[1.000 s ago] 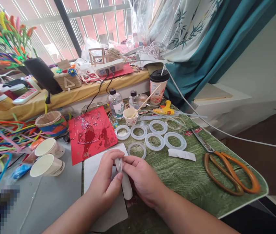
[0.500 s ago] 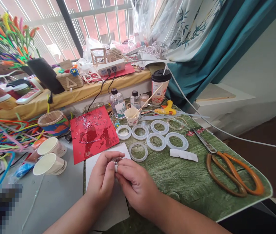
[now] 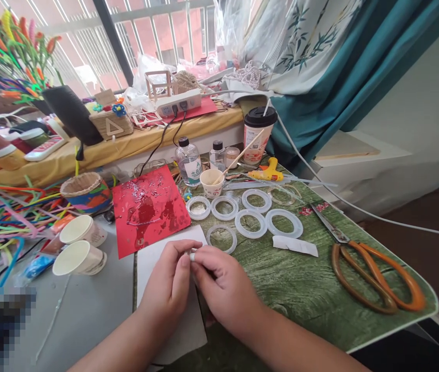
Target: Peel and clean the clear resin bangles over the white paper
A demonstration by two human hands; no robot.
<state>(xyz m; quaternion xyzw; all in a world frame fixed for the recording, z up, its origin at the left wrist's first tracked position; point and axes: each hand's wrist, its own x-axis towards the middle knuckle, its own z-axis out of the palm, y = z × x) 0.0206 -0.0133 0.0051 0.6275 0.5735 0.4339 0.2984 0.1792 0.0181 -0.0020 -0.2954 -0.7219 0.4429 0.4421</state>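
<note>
My left hand (image 3: 169,279) and my right hand (image 3: 221,287) meet over a sheet of white paper (image 3: 183,330), fingers closed together. Between their fingertips is a small white piece (image 3: 192,256); most of what they hold is hidden, so its kind cannot be told. Just beyond the fingers lie several translucent ring molds (image 3: 250,223), one of them with pale material in it. A red sheet (image 3: 152,212), wet and glossy with spots, lies past my left hand. To the right of my right hand is a strip of white paper (image 3: 295,246).
Large orange-handled scissors (image 3: 378,276) lie at the right. Behind the molds stand a paper cup with a stick (image 3: 212,183), clear bottles (image 3: 188,165), a yellow glue gun (image 3: 268,170) and a lidded drink cup (image 3: 258,137). Two paper cups (image 3: 78,258) tip over at left.
Both hands have shifted slightly right and up in view, still together. The clear part seen between the fingers before is now mostly covered; the white piece still shows. The view has shifted slightly.
</note>
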